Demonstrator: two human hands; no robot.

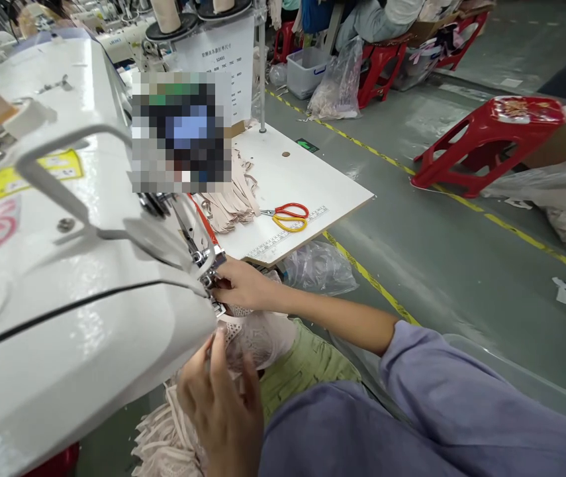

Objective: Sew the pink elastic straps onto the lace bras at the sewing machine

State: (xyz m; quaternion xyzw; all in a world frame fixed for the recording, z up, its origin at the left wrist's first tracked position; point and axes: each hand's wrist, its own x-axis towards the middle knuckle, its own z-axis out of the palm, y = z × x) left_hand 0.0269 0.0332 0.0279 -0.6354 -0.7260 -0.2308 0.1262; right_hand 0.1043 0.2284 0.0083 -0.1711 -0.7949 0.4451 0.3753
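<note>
Beige lace fabric (257, 341) with a dotted trim edge lies at the needle area of a white sewing machine (89, 278) and hangs over my lap. My right hand (243, 283) is beside the presser foot (219, 308), its fingers curled on the fabric and their tips partly hidden. Lower down, my left hand (226, 397) has its fingertips at the near edge of the same lace, fingers bent, with the thumb on the other side. A bundle of beige strips (230, 195) rests on the white table (320, 179) behind the machine head.
Scissors (291, 217) with red and yellow handles lie on the table beside the strips. More beige pieces (168, 434) hang below the machine. Thread cones (166, 16) and a printed sheet (235, 73) stand behind. A red stool (491, 142) and plastic bags (320, 268) are on the floor.
</note>
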